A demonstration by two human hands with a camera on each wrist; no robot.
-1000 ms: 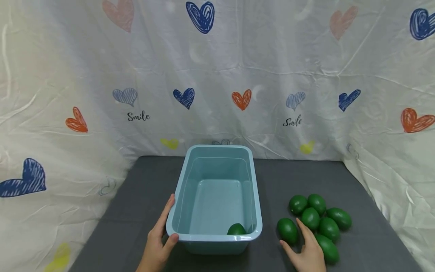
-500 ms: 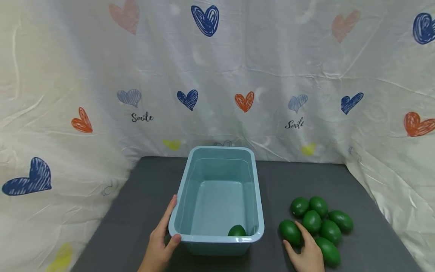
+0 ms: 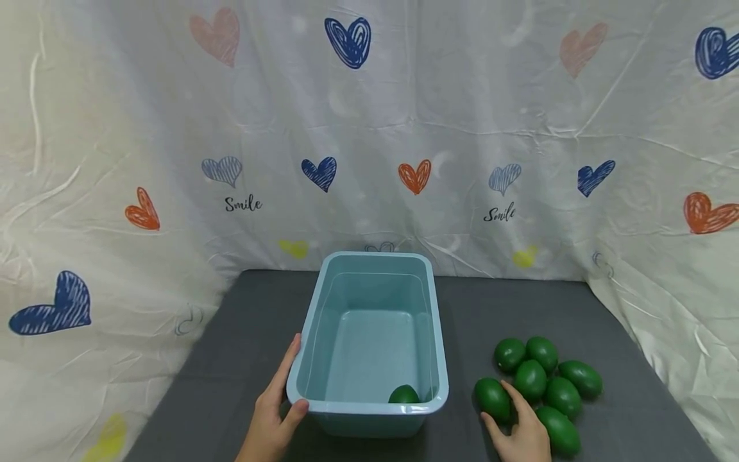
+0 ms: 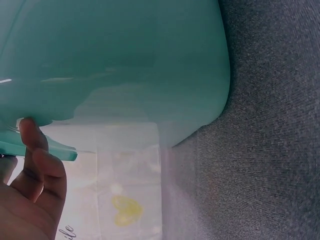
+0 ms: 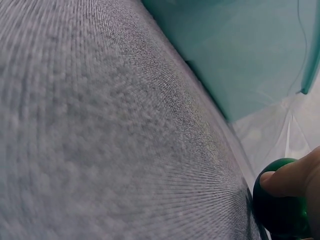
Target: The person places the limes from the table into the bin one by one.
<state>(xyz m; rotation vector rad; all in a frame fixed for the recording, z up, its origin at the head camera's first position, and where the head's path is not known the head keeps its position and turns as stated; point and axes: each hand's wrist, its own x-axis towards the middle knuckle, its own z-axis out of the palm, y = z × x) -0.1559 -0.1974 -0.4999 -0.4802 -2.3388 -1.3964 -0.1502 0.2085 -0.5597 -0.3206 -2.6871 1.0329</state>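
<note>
A light blue plastic bin (image 3: 369, 407) stands mid-table with one green avocado (image 3: 404, 394) inside, at its near right corner. My left hand (image 3: 271, 410) holds the bin's near left corner, thumb at the front rim and fingers along the left side. In the left wrist view, bent fingers (image 4: 50, 170) show under the rim. To the right of the bin, my right hand (image 3: 522, 430) holds a dark green avocado (image 3: 491, 399) between thumb and fingers, low at the table. The right wrist view shows the thumb (image 5: 285, 181) pressed on its skin.
Several more avocados (image 3: 530, 380) lie bunched just beyond and right of my right hand, one of them (image 3: 559, 431) right beside it. Dark grey cloth (image 3: 479, 308) covers the table. A white curtain (image 3: 369, 115) with printed hearts hangs behind and at both sides.
My right thumb and fingers have closed in around the nearest avocado. The left hand keeps its place at the bin's corner, and the whole view has shifted slightly.
</note>
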